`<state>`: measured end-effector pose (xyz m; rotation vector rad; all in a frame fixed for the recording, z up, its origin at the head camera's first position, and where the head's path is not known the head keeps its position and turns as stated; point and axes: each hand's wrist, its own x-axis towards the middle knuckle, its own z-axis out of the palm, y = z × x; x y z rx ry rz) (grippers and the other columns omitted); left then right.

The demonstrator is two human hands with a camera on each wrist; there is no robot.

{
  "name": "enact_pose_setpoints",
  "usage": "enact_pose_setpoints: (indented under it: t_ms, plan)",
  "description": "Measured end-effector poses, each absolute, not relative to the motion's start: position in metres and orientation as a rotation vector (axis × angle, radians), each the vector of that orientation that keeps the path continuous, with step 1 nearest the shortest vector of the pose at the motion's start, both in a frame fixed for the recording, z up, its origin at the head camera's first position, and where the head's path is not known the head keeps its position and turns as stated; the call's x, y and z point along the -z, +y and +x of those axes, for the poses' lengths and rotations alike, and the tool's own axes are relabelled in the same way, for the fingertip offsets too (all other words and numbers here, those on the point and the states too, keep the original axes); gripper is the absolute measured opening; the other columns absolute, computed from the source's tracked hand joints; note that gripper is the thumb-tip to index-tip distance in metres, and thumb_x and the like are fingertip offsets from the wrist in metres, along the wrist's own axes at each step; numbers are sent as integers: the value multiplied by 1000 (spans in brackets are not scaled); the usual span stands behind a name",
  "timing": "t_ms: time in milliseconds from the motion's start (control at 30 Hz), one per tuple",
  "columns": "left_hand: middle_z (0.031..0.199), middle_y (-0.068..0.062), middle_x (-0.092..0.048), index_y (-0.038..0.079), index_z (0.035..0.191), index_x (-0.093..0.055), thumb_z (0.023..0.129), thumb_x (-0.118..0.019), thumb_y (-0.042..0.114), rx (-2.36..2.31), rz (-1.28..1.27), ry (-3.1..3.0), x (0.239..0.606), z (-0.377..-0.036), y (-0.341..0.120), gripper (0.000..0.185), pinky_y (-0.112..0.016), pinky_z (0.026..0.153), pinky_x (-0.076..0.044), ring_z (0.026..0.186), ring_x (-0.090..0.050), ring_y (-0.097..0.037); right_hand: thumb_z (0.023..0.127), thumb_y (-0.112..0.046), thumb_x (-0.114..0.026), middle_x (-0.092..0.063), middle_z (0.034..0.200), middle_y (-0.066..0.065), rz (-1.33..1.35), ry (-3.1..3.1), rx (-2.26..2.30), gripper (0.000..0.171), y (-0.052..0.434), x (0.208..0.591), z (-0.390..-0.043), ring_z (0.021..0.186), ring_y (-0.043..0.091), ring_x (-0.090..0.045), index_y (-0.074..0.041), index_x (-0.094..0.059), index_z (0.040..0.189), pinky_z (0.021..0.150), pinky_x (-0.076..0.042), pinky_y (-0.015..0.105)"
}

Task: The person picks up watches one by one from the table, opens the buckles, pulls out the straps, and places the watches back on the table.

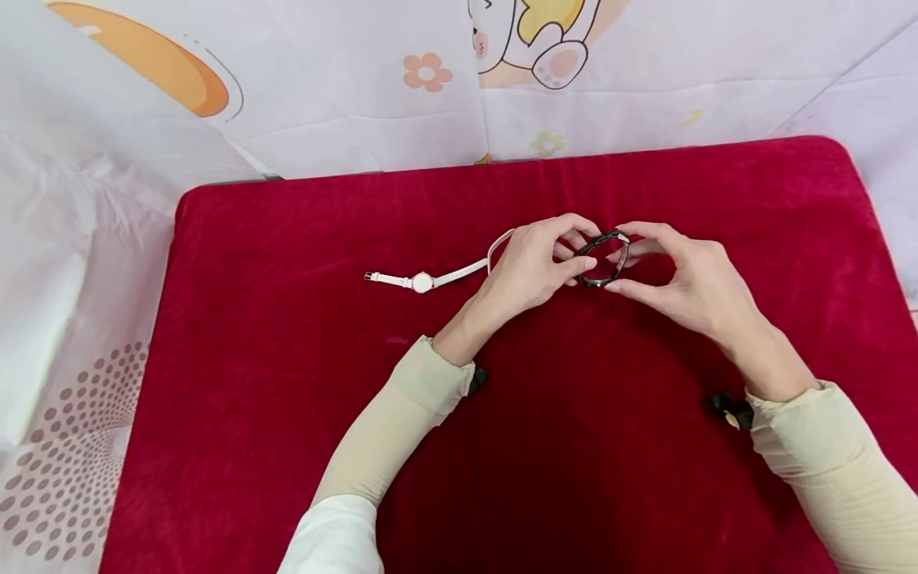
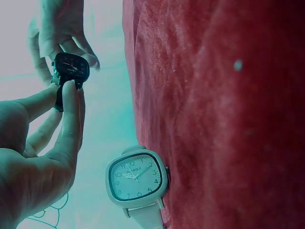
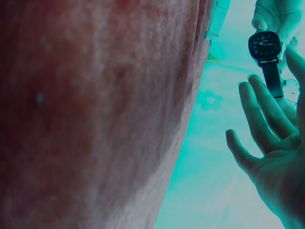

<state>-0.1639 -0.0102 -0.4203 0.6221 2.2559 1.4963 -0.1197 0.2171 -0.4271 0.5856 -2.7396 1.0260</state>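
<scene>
1. Head view: both hands meet over the red mat [image 1: 287,399]; the left hand [image 1: 527,267] and right hand [image 1: 681,279] pinch a black watch [image 1: 602,257] between them, its strap curved into a loop, lifted just off the mat; a white watch [image 1: 423,281] lies flat just left of the grip, strap stretched out, untouched.
2. Left wrist view: left fingers [image 2: 69,109] press the black watch [image 2: 70,67] from below while the right hand [image 2: 59,28] holds it from the far side; the white watch [image 2: 137,177] rests nearer, face up.
3. Right wrist view: right fingers [image 3: 264,109] look spread, reaching toward the strap; the black watch [image 3: 266,45] hangs beyond them; whether the strap is buckled I cannot tell; I judge the work on it midway, the white watch left.
</scene>
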Motion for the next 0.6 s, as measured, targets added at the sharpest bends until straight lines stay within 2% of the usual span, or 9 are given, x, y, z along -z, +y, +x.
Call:
enact_pose_setpoints:
  t_ms: [100, 200, 433, 600]
  plan:
    - [101, -1, -65, 12, 118, -66, 91, -73, 9, -1489, 626, 2280, 420, -163, -11, 28, -18, 68, -57, 85, -66, -9, 77, -6, -85, -75, 94, 2, 550, -2698, -1067, 52, 215, 427, -120, 89, -8, -61, -13, -64, 125, 70, -40, 16]
    - [101, 1, -66, 13, 116, -67, 91, -73, 11, -1471, 640, 2307, 419, -163, -12, 27, -16, 69, -55, 85, -65, -8, 81, -3, -81, -75, 93, 1, 520, -2669, -1104, 41, 213, 426, -120, 91, -17, -57, -11, -67, 119, 69, -39, 15]
    - [100, 5, -67, 16, 112, -68, 92, -73, 19, -1419, 688, 2397, 417, -162, -13, 21, -14, 73, -52, 85, -64, -4, 82, -5, -81, -75, 92, -2, 531, -2656, -1106, 38, 210, 425, -121, 85, -15, -56, -15, -70, 116, 53, -32, 16]
    - [99, 5, -67, 16, 110, -69, 92, -74, 22, -1427, 713, 2419, 416, -162, -15, 20, -14, 75, -50, 84, -63, -3, 82, -4, -81, -75, 92, -2, 538, -2649, -1122, 35, 208, 424, -121, 87, -15, -57, -14, -71, 114, 54, -33, 18]
